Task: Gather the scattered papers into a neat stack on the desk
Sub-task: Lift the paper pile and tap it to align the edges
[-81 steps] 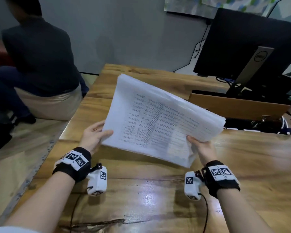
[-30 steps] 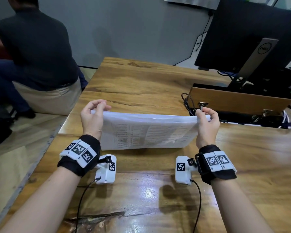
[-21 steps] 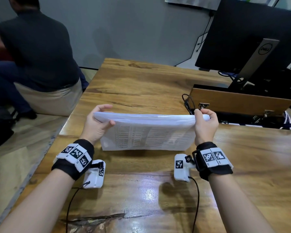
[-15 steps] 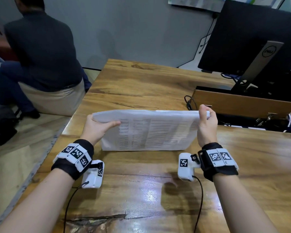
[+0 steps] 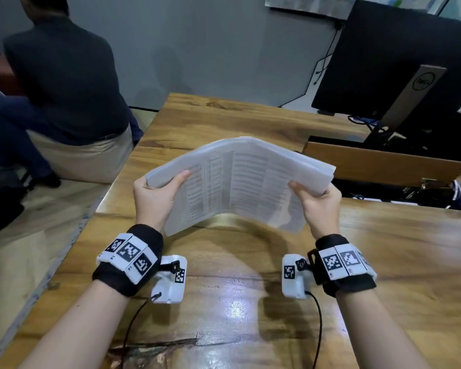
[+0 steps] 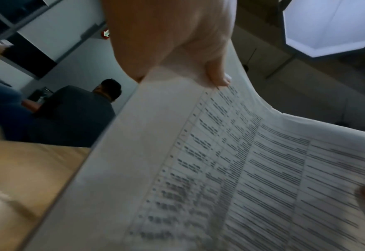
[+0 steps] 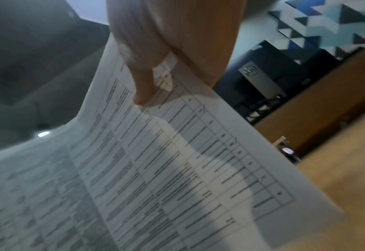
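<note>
A thick stack of white printed papers (image 5: 237, 179) hangs in the air above the wooden desk (image 5: 237, 302), bowed upward in the middle like an arch. My left hand (image 5: 157, 193) grips its left end, thumb on the printed face. My right hand (image 5: 317, 198) grips its right end the same way. The left wrist view has the papers (image 6: 241, 169) filling the lower right, with my left hand's thumb (image 6: 216, 73) pressed on the top sheet. From the right wrist, the papers (image 7: 155, 169) slope down to the left under the right thumb (image 7: 142, 88).
A black monitor (image 5: 399, 67) on a silver stand rises at the back right, behind a wooden riser (image 5: 378, 163) with cables. A person in a dark shirt (image 5: 64, 75) sits with their back to me beyond the desk's left edge.
The stack stood on its long edge on the desk a moment ago. Both hands have lifted it off the surface and pushed its ends inward, so it bows upward.
</note>
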The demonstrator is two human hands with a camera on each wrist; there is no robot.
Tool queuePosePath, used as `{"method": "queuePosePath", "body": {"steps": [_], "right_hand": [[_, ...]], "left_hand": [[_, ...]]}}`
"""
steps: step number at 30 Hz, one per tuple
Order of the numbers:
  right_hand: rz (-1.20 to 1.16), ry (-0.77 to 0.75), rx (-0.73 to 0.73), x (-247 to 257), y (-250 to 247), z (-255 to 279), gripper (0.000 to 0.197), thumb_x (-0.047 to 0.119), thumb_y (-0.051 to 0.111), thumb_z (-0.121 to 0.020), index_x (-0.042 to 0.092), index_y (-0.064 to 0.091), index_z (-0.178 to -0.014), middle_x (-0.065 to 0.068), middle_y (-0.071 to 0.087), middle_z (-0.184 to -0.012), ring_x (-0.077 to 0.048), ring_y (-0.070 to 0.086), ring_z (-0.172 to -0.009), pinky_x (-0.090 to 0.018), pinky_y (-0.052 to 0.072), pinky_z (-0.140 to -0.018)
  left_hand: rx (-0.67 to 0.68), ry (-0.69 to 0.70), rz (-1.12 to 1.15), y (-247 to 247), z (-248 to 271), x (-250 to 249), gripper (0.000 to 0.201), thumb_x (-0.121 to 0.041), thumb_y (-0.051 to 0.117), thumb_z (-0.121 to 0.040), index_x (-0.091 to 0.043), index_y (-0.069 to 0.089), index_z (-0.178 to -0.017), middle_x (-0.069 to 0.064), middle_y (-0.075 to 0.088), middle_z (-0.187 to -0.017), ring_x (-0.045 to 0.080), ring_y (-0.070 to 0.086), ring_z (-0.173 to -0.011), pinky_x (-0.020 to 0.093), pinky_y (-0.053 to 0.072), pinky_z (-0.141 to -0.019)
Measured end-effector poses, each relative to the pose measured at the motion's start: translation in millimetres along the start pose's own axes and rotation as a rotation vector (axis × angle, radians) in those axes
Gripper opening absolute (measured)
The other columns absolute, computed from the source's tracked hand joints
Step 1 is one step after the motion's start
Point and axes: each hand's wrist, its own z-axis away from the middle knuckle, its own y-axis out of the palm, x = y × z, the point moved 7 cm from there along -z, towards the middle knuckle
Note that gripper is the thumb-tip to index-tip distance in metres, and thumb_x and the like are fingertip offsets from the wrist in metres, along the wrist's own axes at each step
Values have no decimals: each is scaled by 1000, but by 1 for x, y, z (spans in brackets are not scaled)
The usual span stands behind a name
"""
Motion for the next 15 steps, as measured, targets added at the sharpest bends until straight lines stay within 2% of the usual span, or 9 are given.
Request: {"method": "queuePosePath", "body": {"steps": [3,7,9,11,13,15], "right_hand": [[-13,92,-4,-20,-7,13,29,1,74,-74,6,64,-100,5,66,-86,11,65,-66,-10,53,-58],[-59,162,6,-26,-17,15,21,2,75,-73,4,67,-92,2,69,-80,4,68,-64,-13,52,-55],[-63,166,17,-23,-16,12,16,7,75,-74,4,69,-88,7,72,-72,1,69,-65,-14,52,-56],[-70,169,13,-19,-14,10,7,15,71,-79,9,68,-78,11,71,-62,4,65,-59,-10,49,-53],[-70,171,-21,-15,-11,9,24,28,65,-83,13,60,-65,10,62,-58,7,57,-50,-5,43,-49],[-68,197,-75,-12,-11,8,31,31,63,-85,14,54,-61,5,53,-59,5,52,-45,-5,39,-46]], "left_hand": [[140,4,-108,-3,3,10,21,-11,78,-71,-28,69,-78,-22,73,-69,-10,65,-69,9,50,-67],[215,-30,-135,-6,0,11,24,-9,78,-70,-27,69,-82,-28,71,-66,-12,64,-67,4,48,-63],[237,-30,-145,-1,-2,6,20,-11,78,-71,-26,69,-81,-27,71,-65,-13,63,-65,3,46,-60],[241,-25,-140,3,-4,1,14,-13,77,-72,-24,69,-78,-26,71,-63,-12,63,-63,3,45,-58],[214,-12,-118,5,-5,-4,8,-15,74,-76,-21,69,-76,-25,70,-60,-12,62,-61,3,44,-58],[164,1,-99,4,-7,-7,6,-18,69,-81,-18,70,-74,-24,70,-59,-12,62,-62,3,44,-60]]}}
